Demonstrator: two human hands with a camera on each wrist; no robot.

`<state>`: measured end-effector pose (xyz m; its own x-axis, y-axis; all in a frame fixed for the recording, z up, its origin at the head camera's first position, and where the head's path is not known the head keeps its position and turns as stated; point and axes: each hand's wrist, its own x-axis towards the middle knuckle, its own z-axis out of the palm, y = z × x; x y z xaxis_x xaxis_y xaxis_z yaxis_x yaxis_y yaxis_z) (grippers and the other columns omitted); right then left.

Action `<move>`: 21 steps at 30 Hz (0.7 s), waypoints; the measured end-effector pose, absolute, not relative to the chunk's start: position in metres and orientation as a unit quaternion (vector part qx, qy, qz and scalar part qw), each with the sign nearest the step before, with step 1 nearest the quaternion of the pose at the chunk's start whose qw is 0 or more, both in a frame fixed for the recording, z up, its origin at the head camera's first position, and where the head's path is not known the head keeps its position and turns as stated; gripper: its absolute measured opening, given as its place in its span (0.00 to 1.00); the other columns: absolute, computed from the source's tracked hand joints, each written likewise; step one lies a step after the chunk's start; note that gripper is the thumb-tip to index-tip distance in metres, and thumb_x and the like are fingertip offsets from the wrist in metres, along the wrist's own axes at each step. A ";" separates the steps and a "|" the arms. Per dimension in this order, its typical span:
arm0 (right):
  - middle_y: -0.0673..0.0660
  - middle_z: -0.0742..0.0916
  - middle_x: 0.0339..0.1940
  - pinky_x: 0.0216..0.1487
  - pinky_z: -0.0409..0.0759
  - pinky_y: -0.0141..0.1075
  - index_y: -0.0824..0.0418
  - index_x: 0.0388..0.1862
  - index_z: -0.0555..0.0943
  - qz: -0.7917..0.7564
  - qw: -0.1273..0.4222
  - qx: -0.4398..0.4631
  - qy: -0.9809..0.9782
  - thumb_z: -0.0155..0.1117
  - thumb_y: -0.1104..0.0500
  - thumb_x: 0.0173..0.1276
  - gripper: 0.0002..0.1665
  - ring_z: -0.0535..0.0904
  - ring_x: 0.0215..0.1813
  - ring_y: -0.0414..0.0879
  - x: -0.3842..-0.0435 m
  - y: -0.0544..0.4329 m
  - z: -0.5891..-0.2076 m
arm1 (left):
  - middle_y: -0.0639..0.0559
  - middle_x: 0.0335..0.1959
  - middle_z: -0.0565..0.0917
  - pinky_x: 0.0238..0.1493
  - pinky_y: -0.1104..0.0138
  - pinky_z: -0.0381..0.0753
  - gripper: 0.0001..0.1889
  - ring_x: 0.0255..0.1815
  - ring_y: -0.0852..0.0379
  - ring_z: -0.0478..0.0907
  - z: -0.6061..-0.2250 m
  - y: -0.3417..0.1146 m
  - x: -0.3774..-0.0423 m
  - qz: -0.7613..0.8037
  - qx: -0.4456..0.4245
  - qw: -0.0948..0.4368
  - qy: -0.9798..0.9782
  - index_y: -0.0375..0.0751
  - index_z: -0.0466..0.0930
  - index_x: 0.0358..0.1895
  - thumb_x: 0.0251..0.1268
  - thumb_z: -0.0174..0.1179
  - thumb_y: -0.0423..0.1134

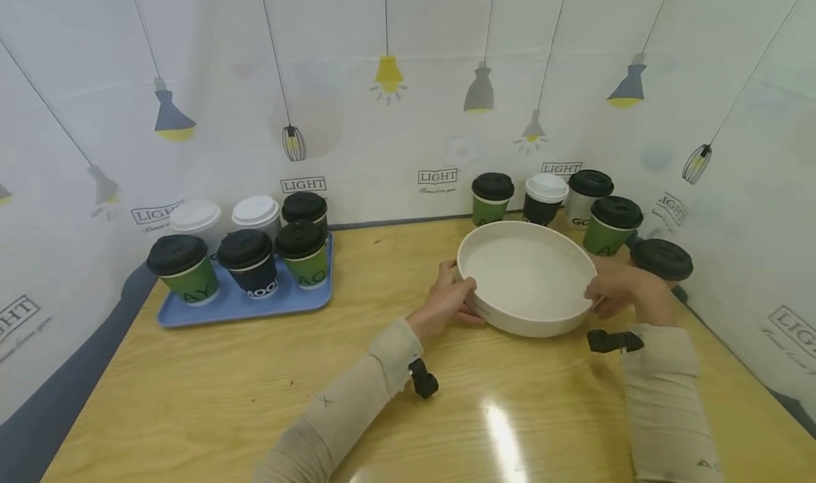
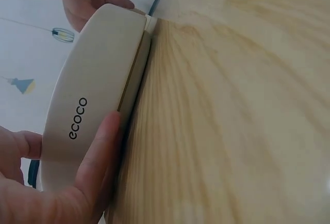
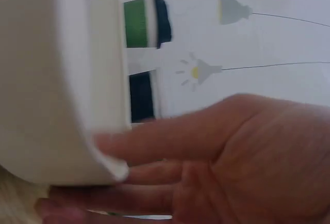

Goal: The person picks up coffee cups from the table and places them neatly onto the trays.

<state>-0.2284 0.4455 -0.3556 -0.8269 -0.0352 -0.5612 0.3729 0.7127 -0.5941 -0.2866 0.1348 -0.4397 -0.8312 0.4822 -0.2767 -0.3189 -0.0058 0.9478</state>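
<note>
A round cream tray [image 1: 528, 274] with a raised rim and an "ecoco" mark is held in both hands over the right half of the table. My left hand [image 1: 445, 300] grips its left side, thumb at the rim and fingers along the outer wall and lower edge in the left wrist view. On the opposite side my right hand [image 1: 627, 292] pinches the wall, thumb at the rim and fingers beneath in the right wrist view. The tray's front looks slightly lowered towards me. Whether its underside touches the wood cannot be told.
Several lidded paper cups, including a green cup [image 1: 610, 231], stand behind and right of the tray. A blue tray [image 1: 248, 313] on the left carries several more, among them a black cup [image 1: 251, 270]. Printed curtains enclose the wooden table [image 1: 210, 391] behind and at the sides.
</note>
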 end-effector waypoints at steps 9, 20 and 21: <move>0.76 0.83 0.58 0.48 0.86 0.56 0.70 0.72 0.69 -0.285 -0.044 0.089 0.953 0.48 0.49 0.83 0.30 0.85 0.50 0.64 -0.206 0.449 -0.322 | 0.28 0.53 0.81 0.44 0.52 0.92 0.43 0.33 0.44 0.89 -0.437 0.066 -0.274 0.692 0.069 0.325 0.641 0.55 0.38 0.82 0.72 0.53 0.37; 0.76 0.68 0.76 0.74 0.61 0.69 0.63 0.80 0.64 -0.314 -0.239 0.204 0.896 0.63 0.39 0.73 0.46 0.61 0.76 0.72 -0.191 0.499 -0.347 | 0.27 0.68 0.72 0.47 0.49 0.91 0.39 0.43 0.41 0.90 -0.442 -0.007 -0.257 0.694 0.057 0.311 0.647 0.55 0.41 0.82 0.75 0.52 0.38; 0.76 0.65 0.78 0.75 0.60 0.71 0.62 0.82 0.60 -0.325 -0.214 0.210 0.897 0.63 0.36 0.72 0.51 0.59 0.78 0.74 -0.190 0.505 -0.352 | 0.28 0.69 0.70 0.47 0.49 0.91 0.40 0.43 0.41 0.89 -0.442 -0.010 -0.255 0.693 0.056 0.310 0.648 0.55 0.41 0.82 0.74 0.52 0.38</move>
<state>-0.1896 0.5049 -0.3525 -0.8202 0.5157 0.2477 0.2373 0.7005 -0.6730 -0.2555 -0.0104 -0.4419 -0.8010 0.5034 -0.3240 -0.3572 0.0325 0.9335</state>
